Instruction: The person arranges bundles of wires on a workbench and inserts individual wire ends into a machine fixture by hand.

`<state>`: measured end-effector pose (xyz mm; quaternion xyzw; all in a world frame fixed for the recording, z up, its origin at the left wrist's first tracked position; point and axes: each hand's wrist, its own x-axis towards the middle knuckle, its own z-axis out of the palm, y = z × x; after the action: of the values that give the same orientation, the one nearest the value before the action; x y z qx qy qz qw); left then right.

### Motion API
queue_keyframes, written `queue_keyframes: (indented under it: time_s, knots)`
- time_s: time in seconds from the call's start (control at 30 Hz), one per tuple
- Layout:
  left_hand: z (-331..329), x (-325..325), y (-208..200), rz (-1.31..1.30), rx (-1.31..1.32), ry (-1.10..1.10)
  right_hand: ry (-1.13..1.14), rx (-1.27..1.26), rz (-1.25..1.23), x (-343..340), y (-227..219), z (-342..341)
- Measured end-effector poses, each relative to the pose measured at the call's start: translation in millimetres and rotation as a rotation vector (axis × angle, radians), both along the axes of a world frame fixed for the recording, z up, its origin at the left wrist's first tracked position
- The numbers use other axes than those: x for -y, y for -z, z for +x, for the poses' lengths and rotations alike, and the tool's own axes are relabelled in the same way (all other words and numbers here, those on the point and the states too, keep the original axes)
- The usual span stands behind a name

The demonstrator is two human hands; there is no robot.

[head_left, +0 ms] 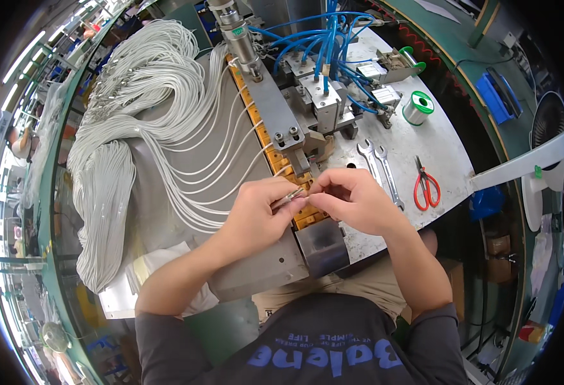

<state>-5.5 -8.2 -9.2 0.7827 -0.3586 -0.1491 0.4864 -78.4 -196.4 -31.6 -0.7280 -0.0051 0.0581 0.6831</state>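
My left hand [259, 208] is closed in a pinch on a cable end [291, 196] with a metal-coloured tip. Close against it, my right hand [359, 199] pinches at the tip of that same end; what its fingers grip is too small to make out. Both hands are above the near end of a yellow-orange slotted rail [311, 216]. White cables [214, 168] run from the bundle on the left to this rail. Just beyond my fingers stands a metal press head [291, 138] of the machine.
A large heap of white cables [160, 77] covers the left of the bench. On the right lie two wrenches [384, 163], red-handled snips [427, 189] and a green-and-silver solder spool [418, 108]. Blue air tubes [333, 38] arch over pneumatic blocks [320, 99] at the back.
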Motion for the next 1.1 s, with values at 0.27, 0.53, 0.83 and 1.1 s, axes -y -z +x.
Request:
queue_keyframes:
  time_s: [0.27,0.53,0.83,1.1]
  knots:
    - [-6,-3,10,0.094,-0.054,0.079,-0.028,-0.16,0.045,2,-2,-5]
    - [-13,-4,18,0.011,0.141,0.077,0.066,-0.06,-0.106,-17,-7,-6]
    - [-13,-5,9,0.091,-0.05,0.139,-0.107,-0.029,-0.069,-4,-2,-4]
    - [-4,-5,26,0.214,0.334,0.123,-0.028,-0.361,0.036,20,20,7]
